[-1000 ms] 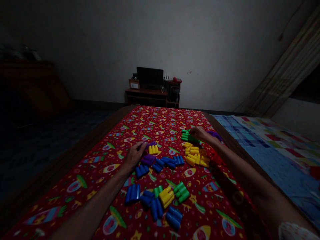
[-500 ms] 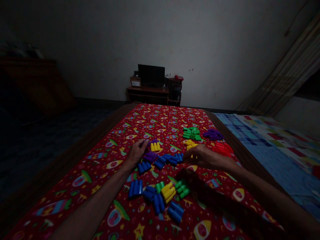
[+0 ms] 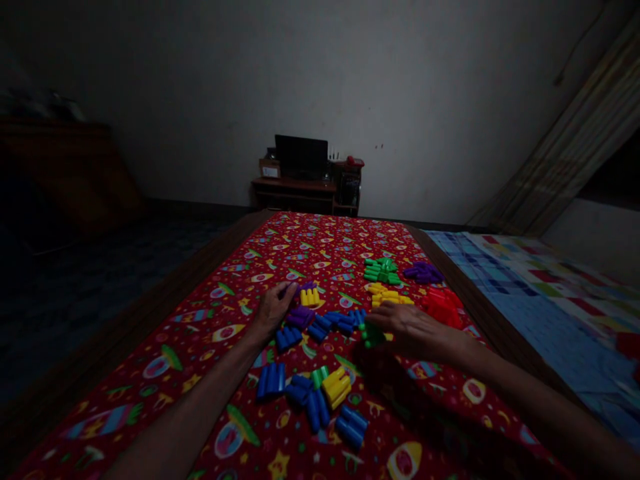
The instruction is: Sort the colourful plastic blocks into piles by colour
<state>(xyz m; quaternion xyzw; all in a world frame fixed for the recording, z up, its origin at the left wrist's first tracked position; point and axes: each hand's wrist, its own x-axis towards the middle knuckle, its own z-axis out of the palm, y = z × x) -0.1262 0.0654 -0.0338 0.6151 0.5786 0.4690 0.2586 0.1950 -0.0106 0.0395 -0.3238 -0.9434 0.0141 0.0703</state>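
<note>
My left hand rests flat on the red patterned cloth, its fingertips beside a small purple and yellow block stack. My right hand lies across the middle of the cloth, its fingers over a green plastic block and apparently gripping it. Sorted heaps of interlocking blocks sit beyond it: green, purple, yellow and red. Blue blocks lie between my hands. A loose group of blue, yellow and green blocks lies nearer me.
The cloth lies on a dark wooden board whose edge runs along the right. A checked blanket lies beyond that edge. A low desk with a monitor stands against the far wall.
A green block has gone from the near group and now lies under my right fingers, farther from me. My left hand has barely moved.
</note>
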